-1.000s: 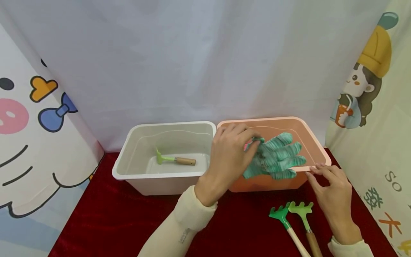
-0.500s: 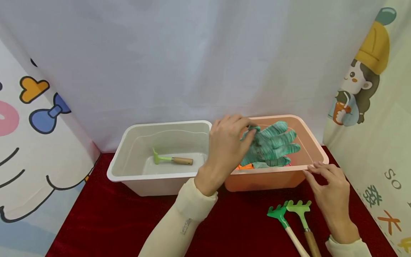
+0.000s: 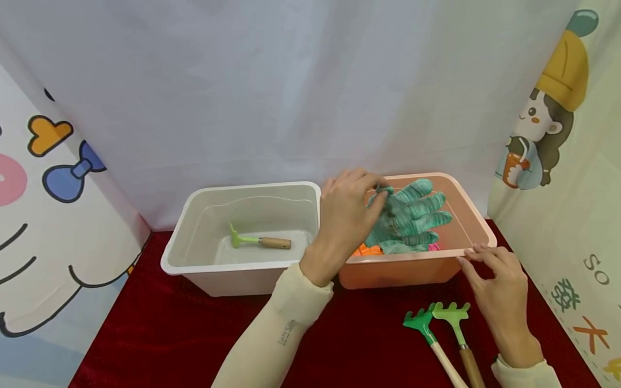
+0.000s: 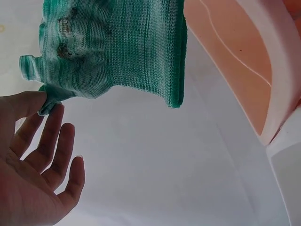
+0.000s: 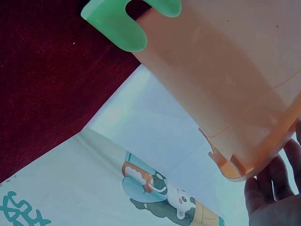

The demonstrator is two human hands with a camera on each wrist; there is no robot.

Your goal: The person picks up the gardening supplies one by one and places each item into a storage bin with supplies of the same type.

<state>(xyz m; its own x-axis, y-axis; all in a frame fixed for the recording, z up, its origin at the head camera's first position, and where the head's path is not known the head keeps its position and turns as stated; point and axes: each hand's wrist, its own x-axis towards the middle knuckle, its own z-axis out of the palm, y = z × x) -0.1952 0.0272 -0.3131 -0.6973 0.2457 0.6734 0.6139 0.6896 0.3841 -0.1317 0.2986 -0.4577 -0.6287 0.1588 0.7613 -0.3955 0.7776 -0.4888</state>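
My left hand (image 3: 346,215) pinches a green striped knit glove (image 3: 412,215) between thumb and index finger and holds it over the orange plastic bin (image 3: 388,275). In the left wrist view the glove (image 4: 136,52) hangs with dark smudges on it, its cuff to the right, and the other fingers of the left hand (image 4: 37,155) are loosely spread. My right hand (image 3: 502,296) grips the bin's front right rim, fingers over the top and thumb at the front. The right wrist view shows fingers of the right hand (image 5: 277,188) along that rim.
Left of the orange bin stands a white bin (image 3: 242,267) with a small light-green rake (image 3: 262,241) inside. An orange item (image 3: 367,250) and a pink item (image 3: 433,247) lie in the orange bin. Two rakes, dark green (image 3: 421,321) and light green (image 3: 453,317), lie on the red cloth (image 3: 194,334).
The left hand has raised the glove and drawn it slightly back, clear of the front rim, so orange and pink items in the bin now show. The right hand stays on the rim.
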